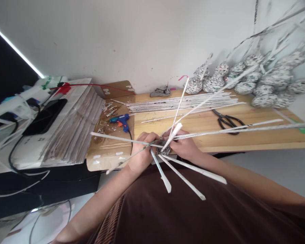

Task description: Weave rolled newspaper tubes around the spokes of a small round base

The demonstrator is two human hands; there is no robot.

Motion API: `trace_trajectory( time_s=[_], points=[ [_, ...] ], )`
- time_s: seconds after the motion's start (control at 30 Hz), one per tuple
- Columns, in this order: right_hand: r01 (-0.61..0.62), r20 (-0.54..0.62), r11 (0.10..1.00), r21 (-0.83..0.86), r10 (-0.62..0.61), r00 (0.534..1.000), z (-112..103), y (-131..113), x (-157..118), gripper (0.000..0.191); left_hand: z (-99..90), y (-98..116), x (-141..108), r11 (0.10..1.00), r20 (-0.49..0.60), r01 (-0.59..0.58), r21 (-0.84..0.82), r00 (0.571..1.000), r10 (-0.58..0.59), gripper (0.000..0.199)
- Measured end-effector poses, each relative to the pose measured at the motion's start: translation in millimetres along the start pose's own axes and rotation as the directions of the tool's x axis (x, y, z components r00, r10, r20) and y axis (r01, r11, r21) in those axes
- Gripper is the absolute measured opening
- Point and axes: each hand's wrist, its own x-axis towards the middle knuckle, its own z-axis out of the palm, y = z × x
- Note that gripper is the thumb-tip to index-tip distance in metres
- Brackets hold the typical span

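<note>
A small woven paper piece sits between my hands at the table's front edge, with several rolled paper strips fanning out from it. My left hand is closed around its left side, where a whitish strip and a greenish one cross over the fingers. On the right side, my right hand pinches the piece and the base of the strips, its fingers partly hidden behind a thick white strip. Three strips point down over the brown clothing, and others reach up and far to the right.
A blue glue gun lies on cardboard at the left, beside stacked newspaper and a black phone. Behind are paper sticks; black scissors and several woven gourd shapes stand to the right.
</note>
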Motion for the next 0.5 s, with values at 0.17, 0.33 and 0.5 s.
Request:
trace_trajectory(
  time_s=[0.17,0.33,0.5],
  points=[
    [-0.078,-0.004,0.988,0.133,0.079,0.997,2.8,5.0,1.1,0.019,1.8,-3.1,-1.8,0.999,-0.009,-0.012,-0.052,1.0,0.012,0.01],
    [-0.081,0.041,0.982,0.169,0.075,0.996,3.5,4.4,1.2,0.017,7.7,-8.7,-5.1,0.994,-0.035,-0.027,-0.106,0.999,0.023,0.009],
    [-0.041,0.016,0.989,0.143,0.039,0.999,5.2,4.3,-1.6,0.016,5.3,-4.9,-7.2,0.991,-0.009,0.026,-0.129,1.0,-0.027,0.01]
  ],
)
